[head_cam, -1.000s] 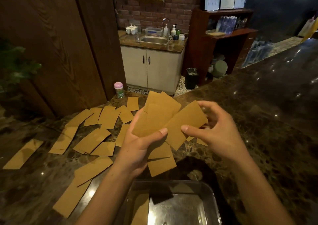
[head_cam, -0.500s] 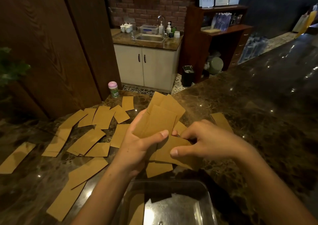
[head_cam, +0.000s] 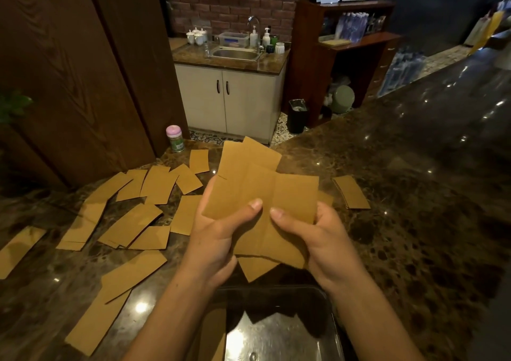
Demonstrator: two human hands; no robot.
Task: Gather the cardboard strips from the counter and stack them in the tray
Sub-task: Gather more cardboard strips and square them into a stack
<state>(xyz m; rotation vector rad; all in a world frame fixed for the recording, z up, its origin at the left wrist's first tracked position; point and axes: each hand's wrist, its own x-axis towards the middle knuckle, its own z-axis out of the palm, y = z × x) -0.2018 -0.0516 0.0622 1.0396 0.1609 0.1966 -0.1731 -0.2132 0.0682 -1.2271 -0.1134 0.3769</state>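
The left hand (head_cam: 215,239) and right hand (head_cam: 318,236) pinch a bunch of flat brown cardboard strips (head_cam: 257,178) mid-frame. Many loose strips (head_cam: 132,222) lie left. The shiny metal tray (head_cam: 276,338) below looks almost bare.

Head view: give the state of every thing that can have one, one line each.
left hand, grips the fanned cardboard strips
right hand, grips the same strips
loose strips, scattered flat on the counter
small stack of strips, on the counter right of the hands
tray, below the hands, held strips not in it
cabinet doors, shut
pink-lidded jar, upright, lid on
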